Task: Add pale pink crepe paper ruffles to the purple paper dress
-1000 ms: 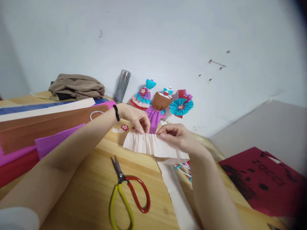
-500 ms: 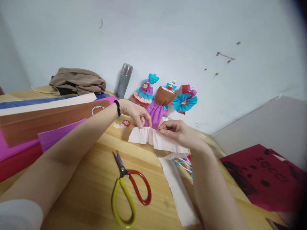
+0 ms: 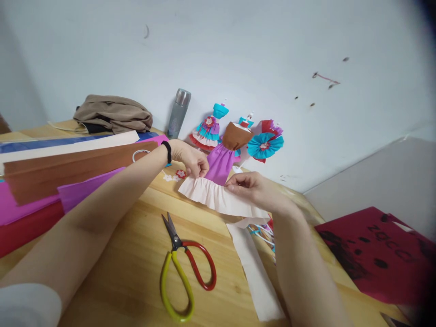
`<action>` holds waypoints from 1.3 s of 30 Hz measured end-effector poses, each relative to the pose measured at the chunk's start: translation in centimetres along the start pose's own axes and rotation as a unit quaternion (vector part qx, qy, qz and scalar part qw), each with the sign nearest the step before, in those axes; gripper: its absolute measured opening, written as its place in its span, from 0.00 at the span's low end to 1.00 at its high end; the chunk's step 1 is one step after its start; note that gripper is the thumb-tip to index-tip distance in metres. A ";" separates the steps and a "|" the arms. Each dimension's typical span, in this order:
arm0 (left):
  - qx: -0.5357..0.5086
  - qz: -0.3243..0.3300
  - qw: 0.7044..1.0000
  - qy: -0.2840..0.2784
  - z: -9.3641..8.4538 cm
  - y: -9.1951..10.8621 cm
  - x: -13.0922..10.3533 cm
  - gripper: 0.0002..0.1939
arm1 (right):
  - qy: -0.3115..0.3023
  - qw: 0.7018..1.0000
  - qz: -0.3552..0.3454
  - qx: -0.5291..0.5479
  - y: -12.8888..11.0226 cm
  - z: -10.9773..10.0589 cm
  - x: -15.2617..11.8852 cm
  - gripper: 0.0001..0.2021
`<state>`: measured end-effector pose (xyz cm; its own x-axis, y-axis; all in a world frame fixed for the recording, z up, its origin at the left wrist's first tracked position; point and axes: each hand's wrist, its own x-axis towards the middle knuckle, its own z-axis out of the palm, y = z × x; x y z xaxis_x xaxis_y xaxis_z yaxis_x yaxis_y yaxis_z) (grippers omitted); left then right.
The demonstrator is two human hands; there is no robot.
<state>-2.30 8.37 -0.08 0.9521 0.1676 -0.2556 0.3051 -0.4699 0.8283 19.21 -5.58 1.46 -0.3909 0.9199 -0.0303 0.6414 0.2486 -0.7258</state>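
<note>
My left hand (image 3: 191, 159) pinches the top edge of a pale pink paper strip (image 3: 218, 197) near its left end. Farther right, my right hand (image 3: 252, 187) holds the same top edge between thumb and fingers. Between the hands the strip is gathered in small folds; its long tail trails down the table towards me. Just behind it is a small dress with a brown top and purple skirt (image 3: 220, 164). Scissors with one yellow and one red handle (image 3: 176, 243) lie with blades slightly apart, in front of the hands.
Coloured paper sheets (image 3: 78, 165) lie at the left, below a brown cloth (image 3: 114, 113). A grey bottle (image 3: 179, 113), a blue tiered dress (image 3: 209, 127) and a blue paper rosette (image 3: 265, 145) stand by the wall. A red bag (image 3: 378, 254) is at the right.
My left hand has shifted slightly left along the strip's edge, its fingers more curled. The strip between my hands is more spread out, with folds fanning down. The view has moved a little.
</note>
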 end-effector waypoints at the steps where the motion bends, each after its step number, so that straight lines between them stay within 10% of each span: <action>1: -0.002 -0.006 1.000 0.001 0.0 -0.2 0.0 0.06 | -0.002 1.000 0.006 0.001 0.1 0.1 0.1 0.14; 24: 0.013 -0.087 0.996 0.035 -1.2 -5.6 0.3 0.16 | 0.008 0.981 0.053 -0.189 2.7 5.2 2.3 0.09; 39: -0.012 -0.054 0.996 0.064 -1.2 -5.7 -0.2 0.13 | 0.041 0.984 0.048 -0.164 2.5 5.0 2.4 0.08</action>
<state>-4.23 12.07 -4.15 0.9030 0.3260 -0.2800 0.4040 -0.4218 0.8117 16.57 -4.26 -3.92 -0.2712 0.9623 -0.0221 0.8566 0.2308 -0.4615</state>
